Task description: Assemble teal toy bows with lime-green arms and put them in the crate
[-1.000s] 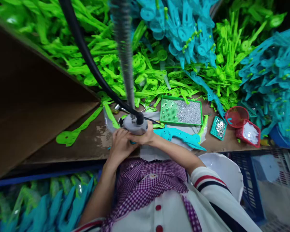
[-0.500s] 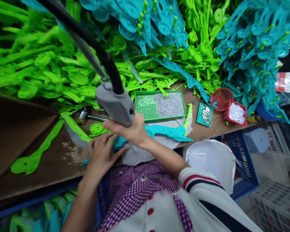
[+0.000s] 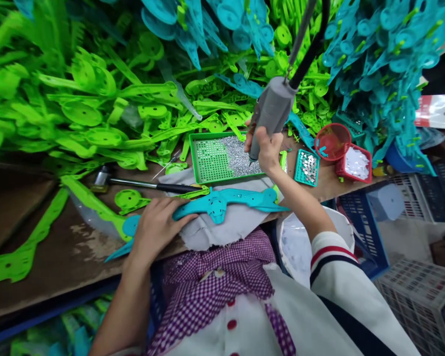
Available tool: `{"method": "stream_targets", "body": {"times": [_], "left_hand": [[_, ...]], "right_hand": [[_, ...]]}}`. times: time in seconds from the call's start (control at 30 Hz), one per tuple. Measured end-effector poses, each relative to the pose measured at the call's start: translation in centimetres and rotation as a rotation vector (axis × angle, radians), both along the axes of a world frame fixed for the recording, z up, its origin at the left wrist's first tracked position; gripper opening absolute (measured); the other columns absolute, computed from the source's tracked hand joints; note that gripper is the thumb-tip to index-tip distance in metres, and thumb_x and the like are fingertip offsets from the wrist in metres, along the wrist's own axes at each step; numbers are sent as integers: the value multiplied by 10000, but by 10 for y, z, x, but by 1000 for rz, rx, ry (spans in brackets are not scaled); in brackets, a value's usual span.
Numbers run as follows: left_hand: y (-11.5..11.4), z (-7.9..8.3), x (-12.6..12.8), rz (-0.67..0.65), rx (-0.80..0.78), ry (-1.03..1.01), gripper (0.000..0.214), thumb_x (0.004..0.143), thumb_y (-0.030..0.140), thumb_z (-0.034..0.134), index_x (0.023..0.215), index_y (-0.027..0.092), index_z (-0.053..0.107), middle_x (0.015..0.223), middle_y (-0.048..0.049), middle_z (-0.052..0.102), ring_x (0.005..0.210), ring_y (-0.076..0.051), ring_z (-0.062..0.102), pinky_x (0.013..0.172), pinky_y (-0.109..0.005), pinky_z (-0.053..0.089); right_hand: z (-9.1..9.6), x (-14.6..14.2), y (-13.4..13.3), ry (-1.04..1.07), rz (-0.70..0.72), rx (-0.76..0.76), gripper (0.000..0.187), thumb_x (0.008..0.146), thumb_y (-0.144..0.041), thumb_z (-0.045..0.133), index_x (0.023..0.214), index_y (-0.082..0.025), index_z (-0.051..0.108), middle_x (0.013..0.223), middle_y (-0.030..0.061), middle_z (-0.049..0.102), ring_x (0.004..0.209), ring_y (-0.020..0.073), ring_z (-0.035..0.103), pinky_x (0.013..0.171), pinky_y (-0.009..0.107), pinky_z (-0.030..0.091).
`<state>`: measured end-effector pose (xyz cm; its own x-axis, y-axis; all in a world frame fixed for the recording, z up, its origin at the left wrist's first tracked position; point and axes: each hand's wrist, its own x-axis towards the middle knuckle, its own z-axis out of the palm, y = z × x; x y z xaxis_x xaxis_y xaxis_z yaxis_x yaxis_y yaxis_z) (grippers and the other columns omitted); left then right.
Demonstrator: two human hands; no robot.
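My right hand (image 3: 266,151) is wrapped round a grey electric screwdriver (image 3: 273,106), hung from a cord and a metal line above. Its bit points down at the small silver screws (image 3: 241,159) heaped in the right part of a green perforated tray (image 3: 193,163). A long blue plastic part (image 3: 237,196) lies across a grey cloth (image 3: 203,235) at the bench's front edge. My left hand (image 3: 159,222) grips this part towards its left end, fingers over the top and thumb along the near side. A hammer (image 3: 148,184) lies just beyond that hand.
Piles of green plastic parts (image 3: 81,113) and blue parts (image 3: 389,54) rise behind the bench. On the right stand a teal tray of metal discs (image 3: 306,168), a red round dish (image 3: 333,142) and a red basket of white pieces (image 3: 356,164). A white-lined bin (image 3: 296,247) stands below.
My right hand has carried the screwdriver from over the blue part, up and right to the screw tray. My left hand stays on the part, whose middle is now uncovered.
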<state>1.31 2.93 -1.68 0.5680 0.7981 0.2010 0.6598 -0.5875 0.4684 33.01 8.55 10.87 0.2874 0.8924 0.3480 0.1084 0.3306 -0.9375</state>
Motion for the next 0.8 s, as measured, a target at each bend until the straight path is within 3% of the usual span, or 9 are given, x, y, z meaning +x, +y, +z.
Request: {"method": "stream_targets", "body": {"times": [0.13, 0.43, 0.8], "left_hand": [[2, -3, 0, -11, 1, -3, 444, 915, 569, 617, 1173, 211, 664, 1081, -97, 701, 1009, -305, 619, 904, -436, 467], [1, 4, 0, -25, -14, -36, 421, 928, 555, 617, 1147, 198, 657, 1047, -85, 683, 989, -280, 594, 883, -405, 463], [-1, 9, 0, -18, -63, -53, 368, 926, 495, 637, 1178, 228, 655, 1073, -92, 683, 1030, -290, 588, 907, -414, 461]], "right_hand": [[-13, -14, 8, 28, 11, 40, 546, 801, -756, 571, 768, -214, 621, 571, -60, 495, 499, 83, 546, 510, 233, 469], [-34, -51, 47, -3, 52, -32, 528, 795, -730, 580, 725, -208, 613, 574, -61, 521, 501, 83, 542, 524, 257, 471], [-40, -52, 75, -32, -4, -61, 491, 766, -707, 638, 813, -219, 640, 599, -40, 546, 537, 117, 575, 531, 282, 495]]}}
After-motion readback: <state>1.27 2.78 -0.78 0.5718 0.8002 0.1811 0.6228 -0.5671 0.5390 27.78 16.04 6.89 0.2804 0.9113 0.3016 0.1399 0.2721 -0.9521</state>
